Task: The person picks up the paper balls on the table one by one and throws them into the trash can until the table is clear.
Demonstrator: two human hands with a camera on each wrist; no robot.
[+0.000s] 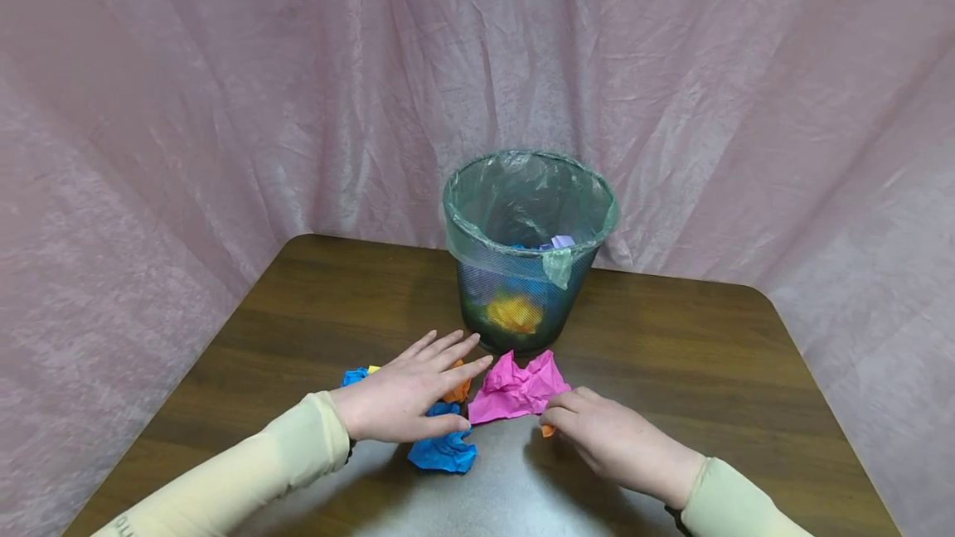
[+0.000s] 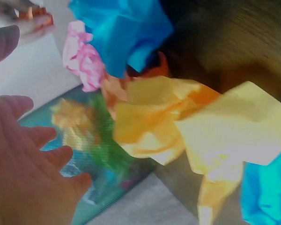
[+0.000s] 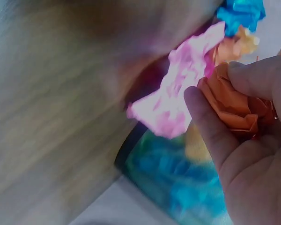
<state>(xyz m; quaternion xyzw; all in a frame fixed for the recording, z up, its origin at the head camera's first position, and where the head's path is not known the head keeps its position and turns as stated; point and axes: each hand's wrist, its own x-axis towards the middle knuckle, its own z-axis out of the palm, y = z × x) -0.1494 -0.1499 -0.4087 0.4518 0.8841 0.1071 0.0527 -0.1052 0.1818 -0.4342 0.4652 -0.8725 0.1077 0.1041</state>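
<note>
Between the thumb and fingers of my right hand is a crumpled piece of orange paper, which the hand grips. Just beyond it lies a crumpled pink paper. My left hand is spread with straight fingers above several crumpled papers. Near its thumb lies a blue paper, and another orange paper shows behind its fingers. In the left wrist view, yellow paper and a second blue paper lie beneath the palm; in the head view the hand mostly hides these.
Behind the papers stands a mesh wastebasket with a translucent green liner and crumpled papers inside. Everything rests on a brown wooden table with rounded far corners. A pink curtain hangs beyond the table.
</note>
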